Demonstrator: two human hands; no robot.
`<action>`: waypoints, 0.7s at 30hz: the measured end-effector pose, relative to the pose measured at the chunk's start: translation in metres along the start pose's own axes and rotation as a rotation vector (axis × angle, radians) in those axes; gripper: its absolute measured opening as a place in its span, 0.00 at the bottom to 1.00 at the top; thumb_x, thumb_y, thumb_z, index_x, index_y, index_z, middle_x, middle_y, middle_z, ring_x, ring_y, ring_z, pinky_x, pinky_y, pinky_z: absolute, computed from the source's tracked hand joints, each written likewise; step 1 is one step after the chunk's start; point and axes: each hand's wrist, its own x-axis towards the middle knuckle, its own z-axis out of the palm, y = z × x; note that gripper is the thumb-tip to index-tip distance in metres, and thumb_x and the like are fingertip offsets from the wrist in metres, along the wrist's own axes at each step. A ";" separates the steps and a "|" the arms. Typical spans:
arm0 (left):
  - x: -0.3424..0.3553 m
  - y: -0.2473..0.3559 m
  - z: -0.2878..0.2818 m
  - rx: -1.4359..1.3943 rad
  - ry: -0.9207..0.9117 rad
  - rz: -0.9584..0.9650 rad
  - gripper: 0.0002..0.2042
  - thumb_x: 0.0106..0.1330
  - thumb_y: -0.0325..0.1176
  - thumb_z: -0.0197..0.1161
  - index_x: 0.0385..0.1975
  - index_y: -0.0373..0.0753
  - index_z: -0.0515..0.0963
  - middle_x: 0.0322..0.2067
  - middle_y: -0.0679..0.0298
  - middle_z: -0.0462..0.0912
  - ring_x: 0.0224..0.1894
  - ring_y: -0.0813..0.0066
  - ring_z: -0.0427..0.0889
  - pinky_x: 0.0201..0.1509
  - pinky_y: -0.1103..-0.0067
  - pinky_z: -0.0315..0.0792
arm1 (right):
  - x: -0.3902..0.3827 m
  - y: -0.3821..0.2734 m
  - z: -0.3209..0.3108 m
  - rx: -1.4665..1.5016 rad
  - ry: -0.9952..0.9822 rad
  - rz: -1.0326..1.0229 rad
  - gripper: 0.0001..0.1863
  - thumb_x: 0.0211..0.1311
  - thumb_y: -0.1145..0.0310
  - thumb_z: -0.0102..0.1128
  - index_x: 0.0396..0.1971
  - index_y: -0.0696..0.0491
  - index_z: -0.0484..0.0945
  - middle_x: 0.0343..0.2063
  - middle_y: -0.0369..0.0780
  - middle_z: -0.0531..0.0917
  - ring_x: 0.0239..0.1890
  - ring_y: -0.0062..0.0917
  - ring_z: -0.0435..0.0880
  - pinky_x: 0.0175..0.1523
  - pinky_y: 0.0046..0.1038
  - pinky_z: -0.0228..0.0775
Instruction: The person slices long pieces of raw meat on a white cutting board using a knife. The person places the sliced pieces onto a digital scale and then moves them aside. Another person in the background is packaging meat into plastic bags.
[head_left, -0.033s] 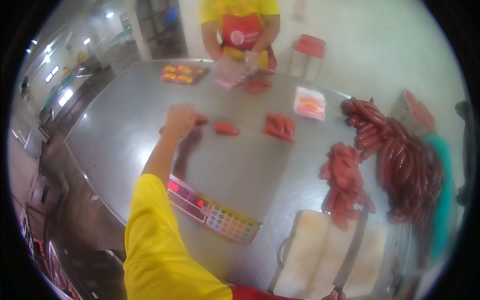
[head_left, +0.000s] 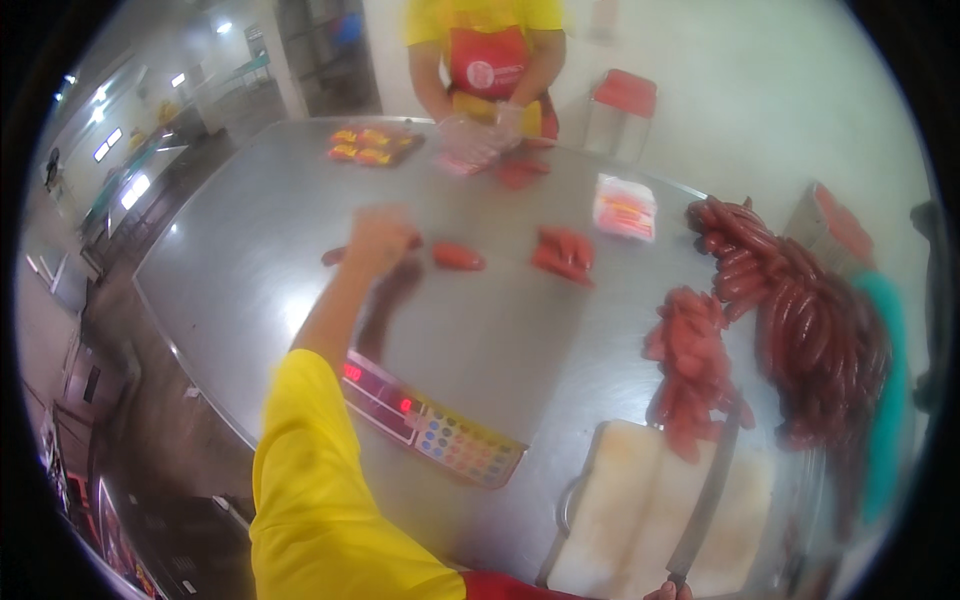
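Stretched across the steel table, my left hand [head_left: 380, 243] is over short red sausage pieces beyond the scale [head_left: 435, 425]. Motion blur smears its fingers; a red piece shows against their right side, but whether they grip it is unclear. One dark sausage piece [head_left: 334, 256] lies just left of the hand. To the right are a single sausage piece [head_left: 458, 257] and a small group of pieces [head_left: 563, 254]. At the lower edge my right hand [head_left: 667, 592], mostly out of view, is closed on the handle of a long knife [head_left: 706, 500], its blade lying over the cutting board [head_left: 610, 505].
A heap of cut sausages [head_left: 688, 350] touches the board's far end. Linked sausages [head_left: 820, 320] pile up at right beside a teal edge [head_left: 880, 400]. A white-and-red packet [head_left: 625, 208] and yellow-red packs [head_left: 372, 146] lie farther off. Opposite, a co-worker's gloved hands [head_left: 480, 138] handle pink pieces.
My left hand has shifted slightly to the right, uncovering more of the dark sausage piece on its left. My right hand and the knife stay in place.
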 end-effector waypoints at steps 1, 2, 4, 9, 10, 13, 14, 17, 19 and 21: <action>0.005 0.017 0.006 -0.095 -0.007 -0.013 0.22 0.67 0.48 0.51 0.54 0.40 0.71 0.54 0.52 0.74 0.60 0.52 0.68 0.64 0.51 0.55 | 0.002 0.001 -0.001 -0.008 -0.006 0.010 0.13 0.66 0.62 0.53 0.30 0.57 0.77 0.12 0.31 0.69 0.12 0.13 0.65 0.16 0.19 0.54; 0.007 0.036 0.013 -0.224 0.062 -0.022 0.24 0.66 0.50 0.52 0.55 0.40 0.71 0.57 0.52 0.71 0.62 0.51 0.65 0.65 0.52 0.54 | 0.003 0.000 -0.001 -0.016 -0.008 0.021 0.13 0.66 0.62 0.53 0.29 0.57 0.77 0.11 0.32 0.69 0.12 0.14 0.65 0.16 0.19 0.54; 0.010 0.062 0.026 -0.128 0.080 0.314 0.24 0.66 0.53 0.52 0.56 0.46 0.72 0.61 0.52 0.66 0.66 0.50 0.60 0.66 0.52 0.54 | 0.004 -0.003 0.001 -0.025 -0.033 0.048 0.14 0.65 0.61 0.53 0.28 0.57 0.77 0.11 0.32 0.70 0.11 0.14 0.65 0.16 0.19 0.54; 0.038 0.048 0.056 -0.016 -0.008 -0.052 0.20 0.67 0.53 0.48 0.54 0.57 0.75 0.59 0.53 0.70 0.62 0.51 0.66 0.62 0.49 0.57 | -0.002 -0.016 0.008 -0.068 -0.032 0.096 0.14 0.65 0.60 0.54 0.28 0.57 0.77 0.10 0.32 0.69 0.10 0.15 0.65 0.15 0.19 0.54; 0.040 0.031 0.061 -0.034 -0.011 -0.087 0.19 0.67 0.52 0.48 0.54 0.56 0.75 0.57 0.54 0.73 0.60 0.52 0.69 0.60 0.49 0.59 | -0.002 -0.017 0.008 -0.064 -0.038 0.084 0.14 0.65 0.61 0.54 0.30 0.57 0.78 0.11 0.33 0.70 0.11 0.15 0.65 0.15 0.19 0.54; 0.044 -0.010 0.079 -0.049 0.070 -0.152 0.18 0.68 0.47 0.45 0.49 0.50 0.77 0.51 0.58 0.78 0.55 0.56 0.74 0.55 0.48 0.64 | -0.003 -0.016 0.005 -0.008 -0.012 0.070 0.13 0.65 0.62 0.53 0.36 0.57 0.79 0.14 0.34 0.72 0.12 0.14 0.66 0.17 0.19 0.56; 0.042 -0.019 0.084 -0.072 0.094 -0.209 0.19 0.69 0.46 0.43 0.50 0.46 0.76 0.50 0.55 0.78 0.56 0.52 0.73 0.56 0.51 0.65 | 0.000 -0.013 0.002 0.030 0.006 0.064 0.13 0.65 0.63 0.53 0.39 0.57 0.80 0.15 0.34 0.73 0.13 0.14 0.66 0.17 0.19 0.57; 0.034 -0.044 0.080 0.059 -0.043 -0.261 0.19 0.69 0.42 0.43 0.50 0.38 0.74 0.48 0.47 0.78 0.55 0.49 0.74 0.57 0.56 0.67 | 0.006 -0.002 -0.010 0.112 -0.003 0.132 0.15 0.64 0.66 0.55 0.44 0.59 0.78 0.21 0.36 0.77 0.17 0.18 0.72 0.21 0.22 0.63; 0.038 -0.043 0.068 0.103 -0.005 -0.441 0.14 0.64 0.37 0.53 0.46 0.39 0.74 0.49 0.50 0.78 0.53 0.51 0.75 0.57 0.58 0.67 | 0.010 0.006 -0.020 0.152 -0.014 0.135 0.13 0.61 0.68 0.57 0.42 0.61 0.78 0.21 0.38 0.78 0.17 0.20 0.75 0.21 0.23 0.66; 0.044 -0.022 0.056 0.162 0.052 -0.314 0.15 0.62 0.35 0.55 0.48 0.38 0.74 0.48 0.51 0.78 0.53 0.51 0.75 0.59 0.59 0.66 | 0.006 0.016 -0.030 0.201 0.002 0.100 0.14 0.63 0.65 0.61 0.41 0.59 0.78 0.20 0.35 0.78 0.14 0.14 0.72 0.19 0.20 0.63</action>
